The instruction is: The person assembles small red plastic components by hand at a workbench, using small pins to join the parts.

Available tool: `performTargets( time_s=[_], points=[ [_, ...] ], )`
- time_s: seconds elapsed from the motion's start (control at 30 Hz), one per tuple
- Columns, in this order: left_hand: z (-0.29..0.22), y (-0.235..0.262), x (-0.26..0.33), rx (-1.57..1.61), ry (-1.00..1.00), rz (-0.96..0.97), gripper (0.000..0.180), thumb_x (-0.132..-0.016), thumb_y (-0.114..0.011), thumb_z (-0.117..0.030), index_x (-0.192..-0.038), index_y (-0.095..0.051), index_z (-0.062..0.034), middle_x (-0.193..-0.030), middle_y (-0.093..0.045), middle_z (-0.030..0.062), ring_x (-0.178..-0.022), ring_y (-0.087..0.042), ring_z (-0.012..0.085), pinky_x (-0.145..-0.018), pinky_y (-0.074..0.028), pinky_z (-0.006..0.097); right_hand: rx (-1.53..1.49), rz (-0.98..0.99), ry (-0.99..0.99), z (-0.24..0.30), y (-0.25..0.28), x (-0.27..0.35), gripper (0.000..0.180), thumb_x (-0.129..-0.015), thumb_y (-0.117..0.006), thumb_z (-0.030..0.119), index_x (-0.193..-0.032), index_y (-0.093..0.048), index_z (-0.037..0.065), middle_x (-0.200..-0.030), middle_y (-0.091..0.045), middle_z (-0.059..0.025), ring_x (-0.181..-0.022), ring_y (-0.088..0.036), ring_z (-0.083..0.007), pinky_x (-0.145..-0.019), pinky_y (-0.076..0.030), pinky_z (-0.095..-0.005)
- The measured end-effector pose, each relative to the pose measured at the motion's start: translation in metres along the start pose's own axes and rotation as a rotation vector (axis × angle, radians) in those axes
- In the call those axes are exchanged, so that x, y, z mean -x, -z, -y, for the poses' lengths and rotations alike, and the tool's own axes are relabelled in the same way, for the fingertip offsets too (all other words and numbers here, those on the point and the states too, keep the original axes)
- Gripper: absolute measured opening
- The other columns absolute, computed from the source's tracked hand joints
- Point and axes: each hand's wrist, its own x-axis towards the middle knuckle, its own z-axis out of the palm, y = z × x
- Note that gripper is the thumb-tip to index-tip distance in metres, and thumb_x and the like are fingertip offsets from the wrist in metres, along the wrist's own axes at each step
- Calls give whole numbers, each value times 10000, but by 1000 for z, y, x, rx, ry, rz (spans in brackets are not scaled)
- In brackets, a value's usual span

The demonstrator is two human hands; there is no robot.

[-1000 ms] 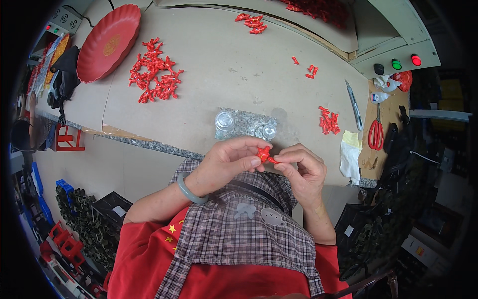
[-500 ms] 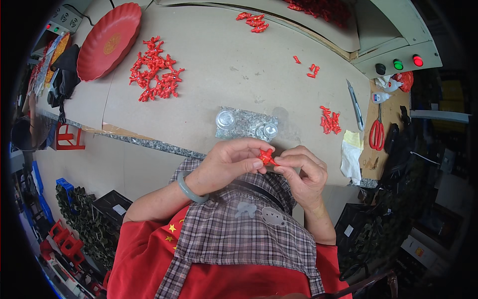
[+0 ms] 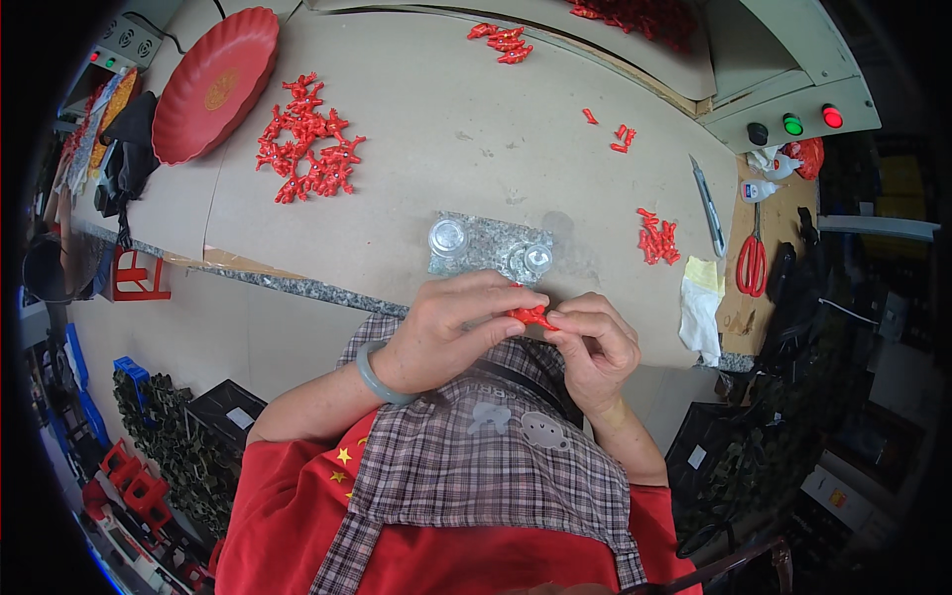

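Observation:
Just off the table's near edge, my left hand (image 3: 461,319) and my right hand (image 3: 598,345) come together on a small glossy red figurine (image 3: 532,316). Thumb and fingers of the left hand close around its body and partly cover it. The right thumb and forefinger pinch its right end; whether they hold a separate small part there is hidden. Right beyond the hands lies a speckled stone slab (image 3: 486,238) bearing a round clear glass dish (image 3: 448,237) and a smaller clear dish (image 3: 536,259).
Left on the table are a heap of red figurines (image 3: 307,139) and a red scalloped tray (image 3: 178,114). More figurines (image 3: 501,43) lie at the back. To the right are small red pieces (image 3: 657,238), a utility knife (image 3: 708,210), a white cloth (image 3: 701,312), red-handled scissors (image 3: 752,266) and a glue bottle (image 3: 759,191).
The figurine has turned in my fingers and more of it is covered. My left fingers have folded over it, and my right hand has shifted slightly left.

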Motion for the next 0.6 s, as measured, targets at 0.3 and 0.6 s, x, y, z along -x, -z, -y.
performTargets(
  time_s=[0.3,0.6],
  points=[
    [8,-2,-1,210,123,38,276,-875,-737,-48,-1145,-714,7,-976,-707,117,-860,-690,189,-738,-553,281,261,32,355,-4,7,-11,274,-708,-848,18,-949,-718,7,-825,-681,-111,-705,-682,-242,-590,-535,-311],
    [-1,4,1,37,23,20,279,-879,-721,-33,-1156,-715,-1,-977,-714,135,-868,-700,232,-763,-556,316,108,-76,164,-5,-10,3,220,-775,-781,-64,-972,-706,0,-831,-688,-138,-698,-651,-231,-598,-513,-300]
  ],
)
